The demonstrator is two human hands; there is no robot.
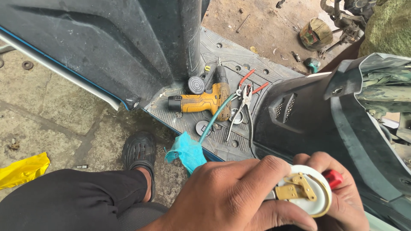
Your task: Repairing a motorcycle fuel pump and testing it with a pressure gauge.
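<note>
Item, lower right of the frame: a round white plastic disc with a brass-coloured metal bracket on its face [309, 191] and a small red part at its right edge, held between both hands. The disc lay face-up, its bracket running roughly left to right across the frame.

Left hand [239, 196] — curled over the disc's left side, fingers pressed together, thumb reaching along the lower rim. It sat nearer the bracket.

Right hand [342, 201] — cupped beneath and behind the disc, fingers closed round its far edge; the fingertips themselves largely hidden.

A teal tube with a turquoise rag knotted round it [188, 152] ran up from behind the left hand.

Centre frame, on the ribbed black scooter footboard [222, 55]: a yellow-and-black cordless drill [203, 100], red-handled pliers [248, 92].
</note>
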